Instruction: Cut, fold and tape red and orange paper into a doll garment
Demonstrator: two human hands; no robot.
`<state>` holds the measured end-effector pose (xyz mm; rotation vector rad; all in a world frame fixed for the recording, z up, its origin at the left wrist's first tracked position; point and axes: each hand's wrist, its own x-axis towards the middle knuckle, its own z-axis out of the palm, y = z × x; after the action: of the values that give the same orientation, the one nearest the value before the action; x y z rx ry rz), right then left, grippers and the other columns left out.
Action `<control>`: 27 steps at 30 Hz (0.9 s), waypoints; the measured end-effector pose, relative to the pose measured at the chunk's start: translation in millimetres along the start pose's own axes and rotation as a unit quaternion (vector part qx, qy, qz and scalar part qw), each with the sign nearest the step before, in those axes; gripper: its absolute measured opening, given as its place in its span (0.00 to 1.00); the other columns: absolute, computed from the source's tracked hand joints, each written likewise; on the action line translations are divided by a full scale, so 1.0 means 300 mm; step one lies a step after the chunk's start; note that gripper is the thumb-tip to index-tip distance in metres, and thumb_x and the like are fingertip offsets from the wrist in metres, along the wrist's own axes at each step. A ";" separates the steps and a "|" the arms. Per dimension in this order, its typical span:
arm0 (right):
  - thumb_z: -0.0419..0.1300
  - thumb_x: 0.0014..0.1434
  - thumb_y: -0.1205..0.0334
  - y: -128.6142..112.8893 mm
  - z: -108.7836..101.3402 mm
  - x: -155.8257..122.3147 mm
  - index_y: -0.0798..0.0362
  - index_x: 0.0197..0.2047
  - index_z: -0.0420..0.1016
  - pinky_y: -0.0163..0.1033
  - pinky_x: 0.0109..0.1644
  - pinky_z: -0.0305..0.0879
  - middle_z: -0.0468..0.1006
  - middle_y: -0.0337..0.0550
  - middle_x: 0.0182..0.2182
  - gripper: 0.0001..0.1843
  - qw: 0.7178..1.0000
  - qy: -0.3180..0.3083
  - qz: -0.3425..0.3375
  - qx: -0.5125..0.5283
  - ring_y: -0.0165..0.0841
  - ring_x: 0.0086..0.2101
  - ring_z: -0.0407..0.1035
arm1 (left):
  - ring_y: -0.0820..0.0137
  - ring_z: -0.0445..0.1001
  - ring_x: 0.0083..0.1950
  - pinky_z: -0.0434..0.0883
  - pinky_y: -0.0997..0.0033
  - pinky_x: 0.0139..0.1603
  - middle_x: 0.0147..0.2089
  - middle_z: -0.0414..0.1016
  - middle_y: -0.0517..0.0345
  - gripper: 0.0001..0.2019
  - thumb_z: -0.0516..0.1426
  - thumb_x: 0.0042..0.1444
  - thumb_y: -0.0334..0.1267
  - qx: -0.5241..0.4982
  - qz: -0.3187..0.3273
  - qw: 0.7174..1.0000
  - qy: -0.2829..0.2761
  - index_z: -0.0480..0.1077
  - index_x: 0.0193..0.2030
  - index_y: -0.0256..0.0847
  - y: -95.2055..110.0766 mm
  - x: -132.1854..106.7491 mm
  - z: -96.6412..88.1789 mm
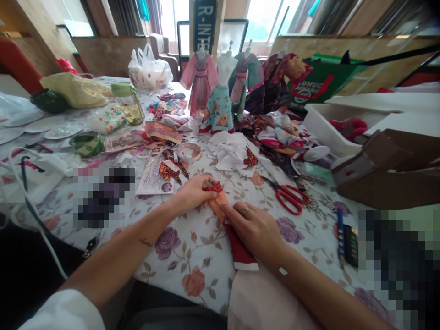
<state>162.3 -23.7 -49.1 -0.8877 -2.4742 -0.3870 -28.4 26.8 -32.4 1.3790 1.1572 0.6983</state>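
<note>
Red-and-orange cloth (218, 201) lies folded on the floral surface (195, 261) between both hands, its long axis running down and right toward the person. The left grip (192, 195) pinches its upper edge; the right grip (250, 227), nearer the lower end, presses on it. A dark sign (205, 23) beyond reads "R-INTE".

The red cloth (217, 198) is showing a soft matt weave, the tablecloth (201, 270) is lying smooth and matt, the scissors (290, 199) are gleaming with glossy red plastic handles and metal blades, and the glass jar (132, 110) is shining under its green top.
</note>
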 end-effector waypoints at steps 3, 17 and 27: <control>0.46 0.66 0.69 0.000 0.002 0.002 0.60 0.45 0.72 0.37 0.26 0.53 0.70 0.44 0.28 0.14 1.000 0.005 -0.004 0.013 0.31 0.26 0.61 | 0.81 0.57 0.13 0.56 0.83 0.11 0.17 0.63 0.69 0.08 0.56 0.50 0.25 -0.004 -0.006 1.000 0.001 0.66 0.38 0.36 0.004 -0.002 0.000; 0.45 0.67 0.67 -0.003 -0.003 0.001 0.58 0.45 0.73 0.36 0.26 0.51 0.70 0.44 0.28 0.16 0.999 -0.007 0.006 0.033 0.30 0.25 0.60 | 0.81 0.55 0.12 0.54 0.83 0.11 0.15 0.61 0.70 0.07 0.54 0.52 0.24 -0.011 -0.002 1.000 0.001 0.66 0.37 0.35 0.002 0.000 0.002; 0.44 0.68 0.66 -0.001 0.001 0.003 0.57 0.43 0.73 0.37 0.26 0.50 0.68 0.43 0.27 0.17 0.999 -0.020 0.000 0.032 0.31 0.24 0.59 | 0.80 0.54 0.12 0.53 0.82 0.12 0.12 0.59 0.71 0.06 0.55 0.52 0.25 -0.014 -0.025 1.000 0.002 0.66 0.37 0.35 0.016 -0.004 0.002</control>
<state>161.4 -23.3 -49.0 -0.8783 -2.5078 -0.2921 -27.2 26.1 -27.6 1.3217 1.1770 0.6805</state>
